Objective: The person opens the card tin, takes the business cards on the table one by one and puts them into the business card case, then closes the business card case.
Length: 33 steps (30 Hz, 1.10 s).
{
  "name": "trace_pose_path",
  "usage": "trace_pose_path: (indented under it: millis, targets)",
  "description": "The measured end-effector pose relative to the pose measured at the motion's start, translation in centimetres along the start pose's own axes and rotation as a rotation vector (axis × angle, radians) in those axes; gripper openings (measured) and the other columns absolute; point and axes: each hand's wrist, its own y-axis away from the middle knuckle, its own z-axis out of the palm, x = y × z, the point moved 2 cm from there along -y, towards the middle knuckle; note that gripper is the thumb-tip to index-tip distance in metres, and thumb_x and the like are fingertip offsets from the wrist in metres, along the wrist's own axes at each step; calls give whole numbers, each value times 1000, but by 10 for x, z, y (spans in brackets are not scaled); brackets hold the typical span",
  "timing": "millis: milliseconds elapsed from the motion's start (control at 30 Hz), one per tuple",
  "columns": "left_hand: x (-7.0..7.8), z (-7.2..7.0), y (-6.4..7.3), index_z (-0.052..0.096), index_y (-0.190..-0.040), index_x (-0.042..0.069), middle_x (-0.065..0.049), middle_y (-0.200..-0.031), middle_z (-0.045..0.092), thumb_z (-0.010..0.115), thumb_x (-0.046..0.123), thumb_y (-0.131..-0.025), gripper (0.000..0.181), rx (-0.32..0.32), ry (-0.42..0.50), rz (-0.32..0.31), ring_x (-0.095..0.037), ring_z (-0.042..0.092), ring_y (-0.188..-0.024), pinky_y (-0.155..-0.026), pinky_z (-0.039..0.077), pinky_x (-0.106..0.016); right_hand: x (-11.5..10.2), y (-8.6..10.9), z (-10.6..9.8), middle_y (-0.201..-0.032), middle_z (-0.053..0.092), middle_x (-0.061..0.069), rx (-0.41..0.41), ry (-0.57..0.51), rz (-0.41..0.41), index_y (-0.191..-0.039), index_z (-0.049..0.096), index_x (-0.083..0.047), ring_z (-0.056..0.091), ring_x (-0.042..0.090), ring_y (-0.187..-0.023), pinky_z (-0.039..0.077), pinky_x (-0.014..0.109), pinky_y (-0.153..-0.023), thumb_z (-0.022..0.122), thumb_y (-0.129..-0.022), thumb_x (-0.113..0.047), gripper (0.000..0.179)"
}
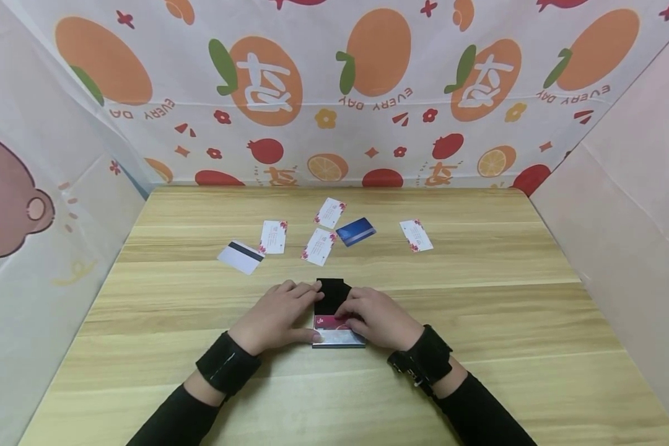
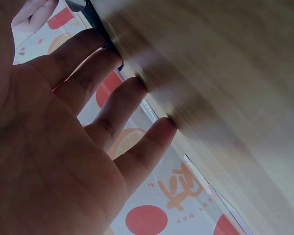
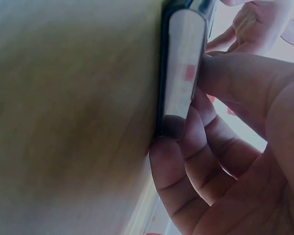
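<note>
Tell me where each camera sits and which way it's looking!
Head camera: on the person's head, facing forward and down at the wooden table, cards and fruit-print cloth; left grip, right grip, black wristbands and black sleeves show.
Left wrist camera: on that wrist, looking past the left palm and fingers toward table and cloth.
Right wrist camera: on that wrist, facing the silver card case; both grips show.
Shared: head and right wrist views both show the silver card case.
</note>
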Motion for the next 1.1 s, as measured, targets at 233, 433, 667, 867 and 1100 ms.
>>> trace_pose_path:
  millis: [233, 433, 667, 867, 1100]
  targets:
    - [-1, -3, 1, 61, -136, 7, -11, -146, 54, 77, 53, -81, 73, 7, 0, 3, -32, 52, -122, -104, 41, -53, -1, -2, -7, -98, 63, -11, 13, -27, -11, -109, 74, -22, 55, 7, -90, 50, 29, -87, 61, -99, -21, 16]
    - [1, -5, -1, 61, -136, 8, -10, -146, 54, 78, 52, -81, 73, 2, 7, 5, -30, 53, -120, -103, 42, -52, 7, -9, -18, -103, 66, -8, 114, 33, 4, -110, 74, -21, 58, 8, -96, 51, 31, -88, 59, -99, -17, 19]
    - [1, -6, 2, 61, -135, 7, -11, -144, 56, 79, 52, -79, 74, -3, 6, -5, -31, 53, -118, -102, 43, -51, 1, -47, -21, -131, 62, 2, 26, 238, 22, -132, 65, -21, 57, 19, -119, 47, 39, -103, 55, -101, -19, 33]
    - [0, -7, 2, 61, -135, 7, -11, -144, 56, 79, 52, -80, 74, 12, -2, 10, -31, 54, -118, -101, 43, -51, -6, -83, -28, -152, 49, 7, -88, 400, -31, -145, 54, -20, 44, 23, -140, 39, 41, -112, 51, -102, -16, 43]
    - [0, -6, 2, 61, -136, 7, -11, -145, 55, 78, 53, -80, 75, 1, -2, 7, -31, 54, -117, -101, 43, -51, 6, -87, -29, -142, 57, 4, -136, 393, -3, -145, 54, -20, 53, 20, -130, 43, 38, -108, 51, -101, -13, 44]
